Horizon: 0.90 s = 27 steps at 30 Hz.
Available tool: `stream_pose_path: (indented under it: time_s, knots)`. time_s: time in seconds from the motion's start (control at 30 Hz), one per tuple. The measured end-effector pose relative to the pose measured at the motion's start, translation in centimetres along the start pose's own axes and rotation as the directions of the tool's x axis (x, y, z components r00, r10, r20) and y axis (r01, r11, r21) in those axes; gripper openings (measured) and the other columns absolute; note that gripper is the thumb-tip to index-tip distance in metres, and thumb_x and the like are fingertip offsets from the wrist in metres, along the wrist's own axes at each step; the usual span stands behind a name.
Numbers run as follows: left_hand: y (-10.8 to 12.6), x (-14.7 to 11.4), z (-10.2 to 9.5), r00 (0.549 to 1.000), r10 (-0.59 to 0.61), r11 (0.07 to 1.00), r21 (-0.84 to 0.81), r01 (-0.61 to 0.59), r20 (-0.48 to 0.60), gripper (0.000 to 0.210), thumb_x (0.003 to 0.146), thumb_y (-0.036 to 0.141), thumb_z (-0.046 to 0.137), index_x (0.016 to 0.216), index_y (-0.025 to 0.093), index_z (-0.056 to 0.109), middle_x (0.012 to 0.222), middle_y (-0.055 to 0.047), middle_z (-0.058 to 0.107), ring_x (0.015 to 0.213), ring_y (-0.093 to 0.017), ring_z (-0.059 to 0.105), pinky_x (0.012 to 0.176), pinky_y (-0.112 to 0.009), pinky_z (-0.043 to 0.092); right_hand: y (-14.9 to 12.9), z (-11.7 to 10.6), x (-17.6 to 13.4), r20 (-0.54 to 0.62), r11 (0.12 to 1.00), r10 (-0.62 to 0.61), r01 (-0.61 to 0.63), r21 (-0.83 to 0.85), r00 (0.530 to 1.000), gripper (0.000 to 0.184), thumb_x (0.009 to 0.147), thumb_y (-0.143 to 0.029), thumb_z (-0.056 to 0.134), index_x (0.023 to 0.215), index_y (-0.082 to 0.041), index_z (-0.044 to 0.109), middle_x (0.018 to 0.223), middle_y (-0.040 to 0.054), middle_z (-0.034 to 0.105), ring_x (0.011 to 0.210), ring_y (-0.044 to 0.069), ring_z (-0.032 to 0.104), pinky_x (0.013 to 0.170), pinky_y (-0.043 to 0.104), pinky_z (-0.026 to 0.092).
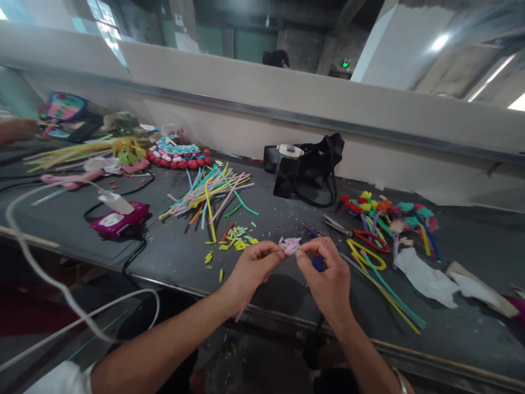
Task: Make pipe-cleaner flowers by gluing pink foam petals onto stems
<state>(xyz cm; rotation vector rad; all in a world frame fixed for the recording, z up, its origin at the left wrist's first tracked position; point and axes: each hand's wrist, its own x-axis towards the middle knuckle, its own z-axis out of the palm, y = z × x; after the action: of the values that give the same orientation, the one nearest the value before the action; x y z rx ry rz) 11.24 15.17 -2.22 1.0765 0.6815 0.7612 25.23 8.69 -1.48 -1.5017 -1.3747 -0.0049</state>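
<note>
My left hand and my right hand meet over the table's front edge, thumbs and fingertips pinching a small pale pink flower between them. Its petals look like short pieces of fuzzy stem. A thin pink stem hangs below my left hand. Just left of my hands lie short cut pieces in yellow, green and red. A dark blue object is partly hidden behind my right hand. Scissors with red handles lie open to the right of it.
Long coloured stems are heaped at centre left. Finished-looking flowers and white tissue lie at right. A black bag and phone stand at the back. A purple power strip trails a white cable. Another person's hand shows at far left.
</note>
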Motion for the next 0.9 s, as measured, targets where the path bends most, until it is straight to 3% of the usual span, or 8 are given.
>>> stream_pose_path:
  time_s: [0.2,0.43,0.67,0.9]
  knots:
    - [0.2,0.0,-0.4,0.997,-0.002,0.993,-0.12,0.011,0.08,0.026,0.076,0.038,0.072,0.081,0.016,0.061,0.054,0.008,0.037,0.045,-0.004,0.024,0.042,-0.02,0.014,0.1,-1.2,0.1,-0.065,0.994,0.08,-0.075,0.08,0.995,0.013,0.087,-0.029,0.058,0.094,-0.021,0.065,0.088,0.0025,0.063,0.079,0.017,0.057,0.074,0.031,0.045]
    - [0.0,0.0,-0.6,0.992,0.023,0.996,-0.089,-0.012,0.123,0.023,0.084,0.038,0.066,0.086,0.016,0.06,0.062,0.004,0.046,0.048,-0.005,0.033,0.044,-0.021,0.017,-0.1,-1.5,0.0,-0.117,0.984,0.066,-0.046,0.17,0.991,0.009,0.088,-0.027,0.059,0.09,-0.022,0.066,0.087,0.0015,0.063,0.077,0.016,0.058,0.073,0.03,0.046]
    - [0.0,0.1,-0.7,0.99,0.027,0.994,-0.112,-0.011,0.14,0.023,0.087,0.039,0.062,0.086,0.016,0.06,0.061,0.004,0.044,0.049,-0.005,0.031,0.045,-0.022,0.017,0.4,-1.3,0.0,-0.171,0.99,0.119,-0.103,0.095,0.978,0.016,0.091,-0.031,0.056,0.084,-0.021,0.066,0.08,0.0002,0.064,0.074,0.015,0.059,0.072,0.028,0.044]
    - [0.2,0.1,-0.9,0.99,0.02,0.989,-0.145,0.0,0.136,0.025,0.087,0.039,0.062,0.084,0.015,0.06,0.06,0.005,0.042,0.048,-0.005,0.03,0.045,-0.021,0.017,2.6,-0.2,0.8,-0.078,0.986,0.163,-0.166,-0.028,0.984,0.018,0.087,-0.033,0.057,0.084,-0.019,0.068,0.082,0.003,0.069,0.072,0.017,0.061,0.069,0.028,0.046]
